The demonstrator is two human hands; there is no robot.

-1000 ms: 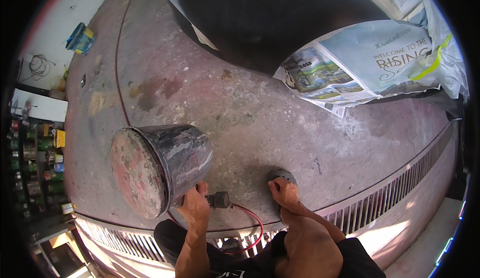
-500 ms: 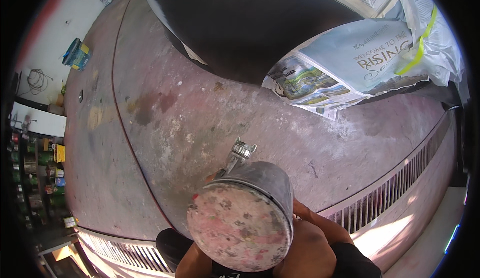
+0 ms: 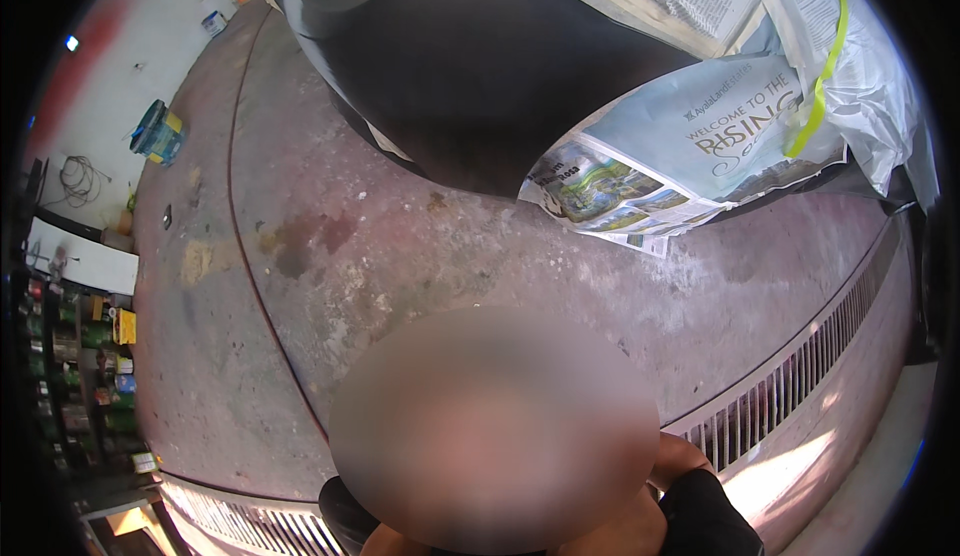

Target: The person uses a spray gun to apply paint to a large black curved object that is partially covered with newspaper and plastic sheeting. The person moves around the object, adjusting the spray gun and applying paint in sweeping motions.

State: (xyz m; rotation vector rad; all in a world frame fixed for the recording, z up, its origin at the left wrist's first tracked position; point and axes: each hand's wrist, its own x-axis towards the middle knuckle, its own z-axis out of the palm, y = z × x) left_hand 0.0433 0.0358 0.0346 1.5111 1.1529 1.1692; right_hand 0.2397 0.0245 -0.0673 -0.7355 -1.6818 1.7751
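Note:
A blurred oval patch covers the lower middle of the head view, and both of my hands are hidden in it. At its right edge part of my right arm [image 3: 683, 459] shows, bent beside a dark-clothed knee [image 3: 712, 516]. Only a small piece of my left arm [image 3: 385, 540] appears below the patch. Whatever my hands hold cannot be made out now. Ahead of me stands a large, smooth, dark curved panel [image 3: 480, 76], masked along its right side with newspaper sheets [image 3: 610, 188]. A visible gap of floor separates the patch from the panel.
A dark hose [image 3: 245, 246] runs along the stained concrete floor [image 3: 400, 246] on the left. Slotted drain grates [image 3: 745, 421] cross the floor at both sides. By the left wall are a blue bucket [image 3: 157, 134] and shelves of cans [image 3: 85, 356]. Clear plastic sheeting [image 3: 880, 106] hangs at right.
A spray gun with a grey, paint-stained cup showed over my arms before; the blurred patch now covers that place. The panel and floor sit slightly lower in view.

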